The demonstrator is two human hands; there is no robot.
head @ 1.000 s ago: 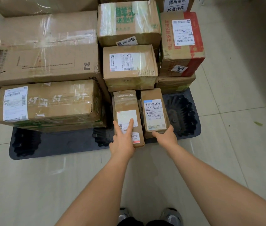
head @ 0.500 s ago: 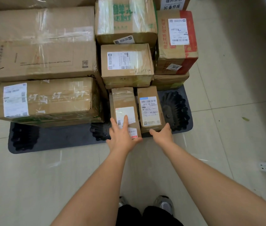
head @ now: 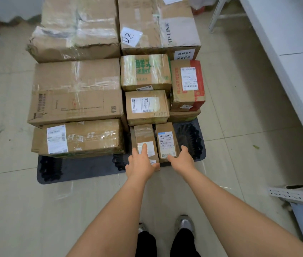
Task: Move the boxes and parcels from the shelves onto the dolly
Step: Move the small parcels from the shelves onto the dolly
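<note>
The left hand (head: 141, 164) lies flat, fingers straight, on the left small box (head: 144, 138). At its three o'clock, the right hand (head: 181, 160) cups the right small box's (head: 165, 140) near end, fingers loosely open, on the dolly (head: 84, 169).

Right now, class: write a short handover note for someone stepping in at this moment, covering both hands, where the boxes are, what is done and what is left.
Left hand: flat, fingers straight, on the left small box.
Right hand: open, against the near end of the right small box.
Both small boxes stand side by side at the dolly's front edge, beside the stacked big boxes.
Done: many boxes loaded.
Left: settle these two; the shelf contents are out of view.
</note>
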